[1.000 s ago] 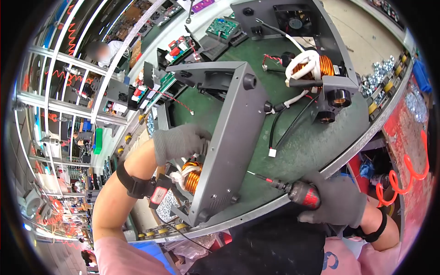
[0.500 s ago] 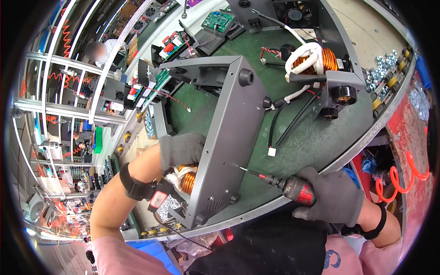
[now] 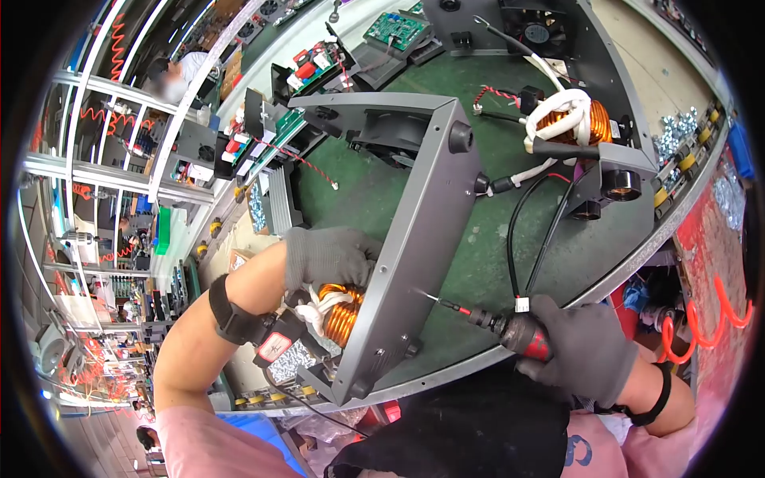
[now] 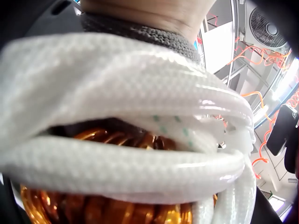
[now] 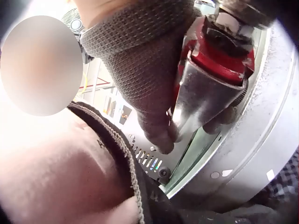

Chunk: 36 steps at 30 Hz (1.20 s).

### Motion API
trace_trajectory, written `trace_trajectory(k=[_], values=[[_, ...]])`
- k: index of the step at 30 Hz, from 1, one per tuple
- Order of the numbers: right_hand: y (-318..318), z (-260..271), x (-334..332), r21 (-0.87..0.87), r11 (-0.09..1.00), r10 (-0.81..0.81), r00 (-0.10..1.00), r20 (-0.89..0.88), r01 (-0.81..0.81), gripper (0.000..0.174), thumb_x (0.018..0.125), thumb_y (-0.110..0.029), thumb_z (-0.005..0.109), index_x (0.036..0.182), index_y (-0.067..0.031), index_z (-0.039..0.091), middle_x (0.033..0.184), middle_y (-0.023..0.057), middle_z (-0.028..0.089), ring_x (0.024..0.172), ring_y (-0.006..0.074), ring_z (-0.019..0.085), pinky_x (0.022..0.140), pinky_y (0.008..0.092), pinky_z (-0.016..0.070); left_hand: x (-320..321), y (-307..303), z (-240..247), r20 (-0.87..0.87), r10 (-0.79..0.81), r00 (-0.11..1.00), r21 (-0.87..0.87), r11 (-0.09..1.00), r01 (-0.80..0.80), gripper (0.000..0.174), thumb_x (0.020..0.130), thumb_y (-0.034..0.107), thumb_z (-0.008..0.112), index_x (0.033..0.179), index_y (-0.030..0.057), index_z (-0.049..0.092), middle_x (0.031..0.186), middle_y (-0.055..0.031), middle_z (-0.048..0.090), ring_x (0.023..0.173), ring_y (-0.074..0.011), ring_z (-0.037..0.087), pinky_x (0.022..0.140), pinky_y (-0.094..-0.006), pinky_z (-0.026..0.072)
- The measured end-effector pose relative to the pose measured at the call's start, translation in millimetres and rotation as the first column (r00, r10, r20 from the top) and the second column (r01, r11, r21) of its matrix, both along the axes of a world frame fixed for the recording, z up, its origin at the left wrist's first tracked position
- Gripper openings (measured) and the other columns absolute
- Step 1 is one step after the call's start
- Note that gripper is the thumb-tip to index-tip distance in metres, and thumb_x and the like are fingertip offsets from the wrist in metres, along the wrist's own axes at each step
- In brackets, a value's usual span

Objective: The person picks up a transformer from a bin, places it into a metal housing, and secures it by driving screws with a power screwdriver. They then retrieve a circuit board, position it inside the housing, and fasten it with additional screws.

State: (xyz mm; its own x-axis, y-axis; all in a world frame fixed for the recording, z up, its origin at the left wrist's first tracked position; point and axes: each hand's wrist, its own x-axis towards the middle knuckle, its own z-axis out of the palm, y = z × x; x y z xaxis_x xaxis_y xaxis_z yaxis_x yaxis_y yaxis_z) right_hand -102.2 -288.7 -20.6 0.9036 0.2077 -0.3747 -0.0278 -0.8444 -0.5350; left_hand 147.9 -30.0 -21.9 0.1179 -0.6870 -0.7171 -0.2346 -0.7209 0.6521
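Judged bit slippage the main hazard: with an oblique approach or unsteady pressure, risked scratching the dark-grey sheet-metal casing [image 3: 414, 247]. Judged tipping possible through uneven support at the grey-gloved left hand [image 3: 328, 256]. Rated snagging possible from the thin black cable with a white plug [image 3: 522, 304], just beside the grey-gloved right hand [image 3: 588, 350].

Located the casing between the hands, its outer face toward the right hand. Found the copper-wound coil [image 3: 343, 317] with white sleeved leads [image 3: 315, 309] just below the left hand.

Observed the right hand curled round a black-and-red power screwdriver [image 3: 522, 334], bit directed at the casing; could not confirm tip contact. Observed the left hand at the inner side, fingers partly hidden; could not tell whether gripping or merely touching.
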Motion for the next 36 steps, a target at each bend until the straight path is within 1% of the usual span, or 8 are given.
trace_trajectory(k=[4,7,9,12,14,17,27,36], values=[[5.2,-0.1,3.2,-0.070,0.997,-0.007,0.995,0.095,0.013,0.052,0.071,-0.039,0.075,0.100,-0.0061,0.047,0.065,0.0111,0.061,0.056,0.0303,0.062,0.052,0.0394,0.0467,8.7,12.9,-18.2,-0.025,0.005,1.000,-0.035,0.999,-0.006,0.040,0.080,0.031,0.071,0.106,0.0014,0.068,0.093,-0.0114,0.071,0.085,-0.0178,0.065,0.075,-0.0335,0.0513],[7.6,-1.5,5.3,-0.058,0.998,-0.018,0.993,0.119,0.025,0.050,0.072,-0.039,0.074,0.098,-0.0059,0.048,0.065,0.0115,0.061,0.056,0.0310,0.062,0.052,0.0404,0.0472,3.1,7.7,-13.1,0.299,-0.266,0.916,-0.074,0.951,0.300,0.033,0.085,0.029,0.065,0.102,0.0023,0.069,0.089,-0.0125,0.070,0.082,-0.0176,0.065,0.072,-0.0337,0.0515],[8.0,-0.1,7.4,-0.069,0.997,-0.012,0.993,0.119,0.020,0.049,0.072,-0.039,0.074,0.097,-0.0057,0.048,0.065,0.0117,0.061,0.056,0.0315,0.062,0.052,0.0406,0.0474,-12.0,-16.5,31.4,0.480,-0.211,0.851,0.234,0.966,0.108,0.032,0.087,0.028,0.059,0.104,0.0029,0.068,0.090,-0.0129,0.069,0.080,-0.0166,0.066,0.068,-0.0327,0.0518],[11.1,0.2,8.9,-0.095,0.995,-0.006,0.993,0.122,0.018,0.049,0.072,-0.039,0.074,0.097,-0.0055,0.048,0.065,0.0123,0.061,0.057,0.0325,0.063,0.052,0.0414,0.0479,-9.9,-11.2,70.7,0.370,0.145,0.917,0.084,0.978,-0.189,0.023,0.094,0.012,0.048,0.111,0.0032,0.062,0.099,-0.0084,0.067,0.080,-0.0163,0.066,0.068,-0.0277,0.0522],[12.9,-3.3,7.9,-0.120,0.993,0.001,0.992,0.126,0.014,0.049,0.072,-0.039,0.074,0.096,-0.0054,0.048,0.065,0.0126,0.061,0.058,0.0331,0.063,0.052,0.0420,0.0481,-10.4,1.9,78.4,0.017,0.581,0.814,-0.238,0.793,-0.561,0.020,0.096,0.009,0.048,0.110,-0.0014,0.058,0.093,-0.0106,0.065,0.075,-0.0127,0.064,0.061,-0.0238,0.0506],[7.6,-8.5,3.0,-0.105,0.994,0.018,0.987,0.159,-0.001,0.058,0.071,-0.044,0.076,0.104,-0.0051,0.049,0.066,0.0136,0.062,0.059,0.0339,0.063,0.052,0.0422,0.0479,-29.7,-8.2,88.3,-0.158,0.698,0.698,-0.265,0.651,-0.711,0.025,0.097,0.014,0.052,0.112,-0.0051,0.053,0.090,-0.0118,0.064,0.073,-0.0133,0.063,0.057,-0.0232,0.0503],[8.5,49.6,6.9,0.458,0.872,-0.309,0.920,0.240,0.173,0.064,0.065,-0.035,0.084,0.112,-0.0022,0.056,0.080,0.0160,0.066,0.072,0.0346,0.067,0.065,0.0379,0.0521,-60.5,-19.2,100.8,-0.201,0.632,0.749,-0.364,0.661,-0.656,0.036,0.096,0.038,0.054,0.094,0.0020,0.057,0.074,-0.0055,0.060,0.049,-0.0034,0.048,0.045,-0.0166,0.0375],[22.1,43.3,14.7,0.409,0.907,-0.246,0.912,0.328,0.097,0.061,0.070,-0.036,0.080,0.112,-0.0003,0.053,0.081,0.0182,0.064,0.071,0.0364,0.066,0.063,0.0403,0.0513,-83.1,-15.9,111.0,-0.131,0.653,0.746,-0.311,0.687,-0.657,0.032,0.097,0.035,0.053,0.089,0.0048,0.061,0.070,-0.0004,0.062,0.049,-0.0021,0.048,0.041,-0.0175,0.0359]])
